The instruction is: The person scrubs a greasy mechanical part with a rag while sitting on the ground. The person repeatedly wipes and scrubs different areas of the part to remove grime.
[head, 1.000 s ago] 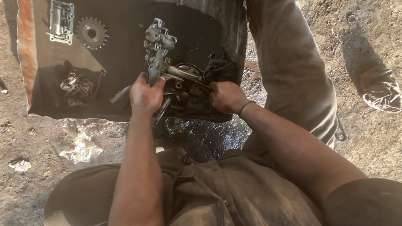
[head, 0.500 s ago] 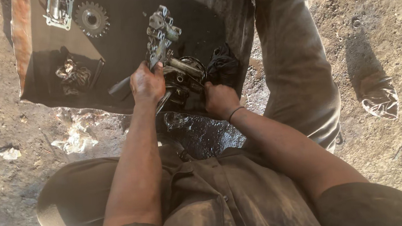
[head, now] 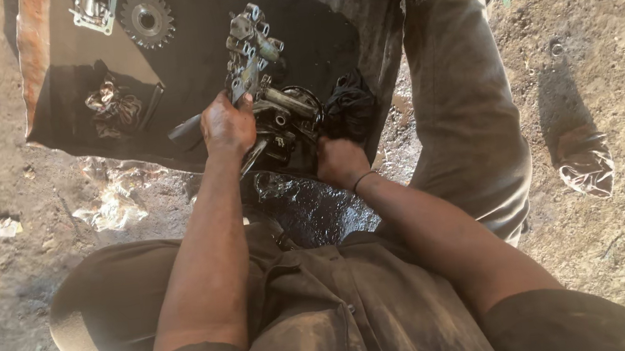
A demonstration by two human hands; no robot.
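Both hands grip: left hand (head: pixel 228 122) the greasy metal part (head: pixel 266 87), right hand (head: pixel 339 160) a black rag (head: pixel 349 106).

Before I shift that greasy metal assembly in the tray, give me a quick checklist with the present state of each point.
1. Left hand gripping the metal assembly: ok, fingers closed around its lower part.
2. Right hand bracing the dark lower part beside the black rag: ok, in contact.
3. Assembly inside the tray: ok.
4. Gear apart from the hands: ok, at the tray's far corner.
5. Oily puddle on the ground by the tray's near edge: not ok, wet.
6. Loose fasteners under the assembly: cannot tell, hidden.
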